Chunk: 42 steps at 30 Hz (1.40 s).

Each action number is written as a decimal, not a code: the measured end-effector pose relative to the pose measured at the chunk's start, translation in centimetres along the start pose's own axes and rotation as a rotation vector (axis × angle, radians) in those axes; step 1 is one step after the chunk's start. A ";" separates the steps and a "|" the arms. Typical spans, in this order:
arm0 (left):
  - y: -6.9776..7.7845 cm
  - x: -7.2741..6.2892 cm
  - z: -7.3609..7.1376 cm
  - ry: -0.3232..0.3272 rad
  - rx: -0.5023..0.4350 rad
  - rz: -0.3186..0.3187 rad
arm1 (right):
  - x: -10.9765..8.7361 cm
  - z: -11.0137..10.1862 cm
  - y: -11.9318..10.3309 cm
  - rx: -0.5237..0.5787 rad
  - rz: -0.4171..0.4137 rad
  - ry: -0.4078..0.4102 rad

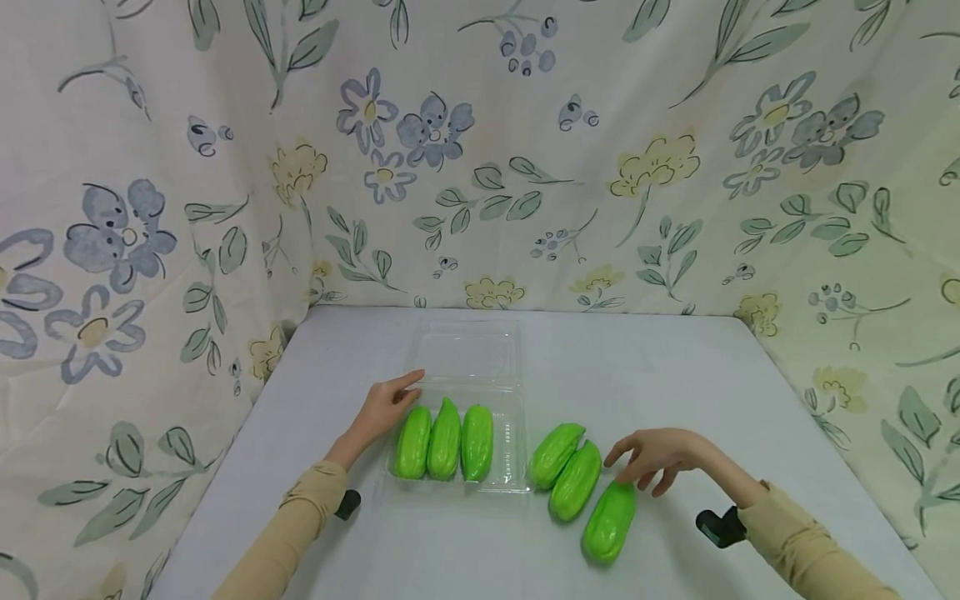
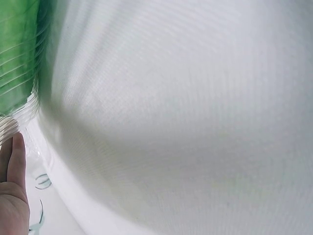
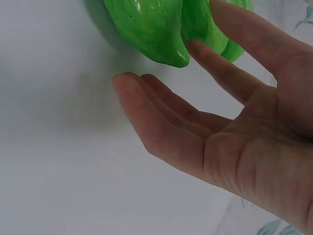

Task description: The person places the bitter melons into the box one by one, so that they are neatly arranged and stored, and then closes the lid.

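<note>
My left hand (image 1: 390, 400) is at the left edge of a clear plastic clamshell box (image 1: 512, 442), its straight fingers (image 2: 17, 159) touching the rim in the left wrist view. Three glossy green, ribbed, squash-like vegetables lie side by side in the box's near half, the middle one (image 1: 445, 442) with its pointed tip away from me. My right hand (image 1: 663, 454) hovers over the far end of a loose green vegetable (image 1: 609, 523). In the right wrist view, its fingers are spread loosely around the pointed tip (image 3: 176, 54), with a gap to the lower fingers.
Two more green vegetables, one (image 1: 555, 454) beside the box and another (image 1: 576, 482) against it, lie between the box and the right hand. The box's lid (image 1: 467, 350) lies folded back. A floral curtain (image 1: 480, 167) surrounds the white table (image 1: 637, 358) at the back and sides.
</note>
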<state>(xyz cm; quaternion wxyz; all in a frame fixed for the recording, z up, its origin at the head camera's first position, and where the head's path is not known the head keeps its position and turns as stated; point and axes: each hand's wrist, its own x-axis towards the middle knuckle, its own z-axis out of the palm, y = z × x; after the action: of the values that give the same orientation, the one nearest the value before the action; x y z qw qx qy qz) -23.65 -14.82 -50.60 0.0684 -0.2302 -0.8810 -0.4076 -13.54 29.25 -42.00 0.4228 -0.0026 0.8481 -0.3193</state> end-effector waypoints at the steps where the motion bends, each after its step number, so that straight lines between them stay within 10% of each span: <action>1: 0.0 0.0 0.0 0.001 -0.001 0.002 | 0.0 0.1 0.1 -0.002 0.001 -0.004; 42: -0.1 0.0 0.0 -0.002 -0.003 0.003 | 1.5 1.7 0.6 0.085 -0.057 -0.064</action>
<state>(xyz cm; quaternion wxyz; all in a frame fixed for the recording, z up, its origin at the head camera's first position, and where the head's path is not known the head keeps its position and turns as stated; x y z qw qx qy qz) -23.68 -14.84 -50.66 0.0681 -0.2321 -0.8802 -0.4084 -13.13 28.39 -44.13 0.4402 -0.0189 0.8195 -0.3665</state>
